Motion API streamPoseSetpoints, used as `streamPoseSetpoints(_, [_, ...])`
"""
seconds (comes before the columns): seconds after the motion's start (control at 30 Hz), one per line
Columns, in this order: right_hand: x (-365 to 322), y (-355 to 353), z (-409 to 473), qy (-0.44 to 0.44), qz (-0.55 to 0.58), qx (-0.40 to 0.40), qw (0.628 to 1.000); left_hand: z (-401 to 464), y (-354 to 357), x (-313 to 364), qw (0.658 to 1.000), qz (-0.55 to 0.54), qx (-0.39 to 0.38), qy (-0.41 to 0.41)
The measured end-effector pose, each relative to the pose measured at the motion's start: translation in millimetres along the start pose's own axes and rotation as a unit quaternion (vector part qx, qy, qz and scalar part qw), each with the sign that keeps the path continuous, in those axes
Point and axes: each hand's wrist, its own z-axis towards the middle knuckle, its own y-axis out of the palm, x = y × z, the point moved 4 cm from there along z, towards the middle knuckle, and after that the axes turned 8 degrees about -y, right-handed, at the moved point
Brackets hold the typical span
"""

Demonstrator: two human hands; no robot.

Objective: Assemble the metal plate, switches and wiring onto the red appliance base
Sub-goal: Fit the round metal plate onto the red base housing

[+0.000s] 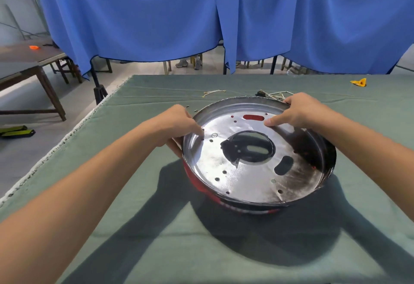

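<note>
A shiny round metal plate (246, 176) with a big centre hole and several small holes sits tilted in the red appliance base (197, 183), whose red wall shows at the front left. My left hand (179, 127) grips the plate's left rim, thumb inside. My right hand (298, 111) holds the far right rim, thumb pressed on the plate's inner face. A bundle of wiring with a black switch (272, 95) lies just behind the plate. One loose wire (214, 92) lies further left on the cloth.
Green cloth covers the table (156, 227). Small screws (190, 108) lie near my left hand. A yellow piece (359, 82) rests at the far right. Blue curtains (201, 14) hang behind; a wooden table (29, 64) stands to the left.
</note>
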Motion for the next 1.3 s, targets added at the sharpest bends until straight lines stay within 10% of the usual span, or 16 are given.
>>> streamPoseSetpoints(1.3, [-28.2,36.6,0.3,0.073,-0.004,-0.225,0.972,-24.2,-47.0,-20.0,0.994,0.05,0.002,-0.101])
